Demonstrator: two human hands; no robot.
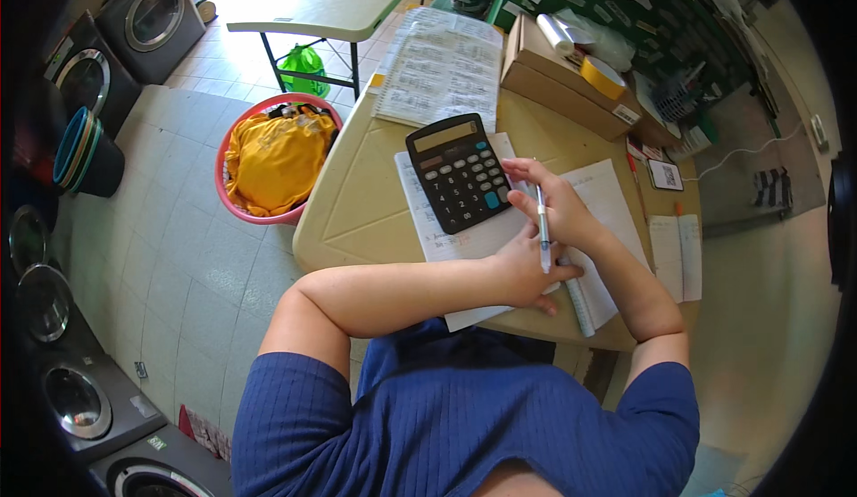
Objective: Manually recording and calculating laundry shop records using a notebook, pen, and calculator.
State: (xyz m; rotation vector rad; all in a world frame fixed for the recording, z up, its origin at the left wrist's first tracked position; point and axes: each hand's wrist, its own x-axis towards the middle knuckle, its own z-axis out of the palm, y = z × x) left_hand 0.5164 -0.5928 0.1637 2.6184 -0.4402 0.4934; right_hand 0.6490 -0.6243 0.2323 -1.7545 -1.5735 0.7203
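My left hand (529,271) lies with its fingers spread on the paper sheets (462,251) and beside the spiral edge of a notebook (592,296). Above it, my right hand (556,202) holds a pen (543,229), its lower end pointing towards me. The right index finger reaches the right edge of a black desktop calculator (458,172), though I cannot tell whether it presses a key. The calculator lies tilted on handwritten pages. Part of the left hand is hidden under the right hand and the pen.
Beyond the calculator lies an open spiral notebook (442,62); right of it stands a cardboard box (562,89) with yellow tape (602,77). A pink laundry basket (224,182) sits left of the table (361,229). Front-loading machines (77,400) line the left side.
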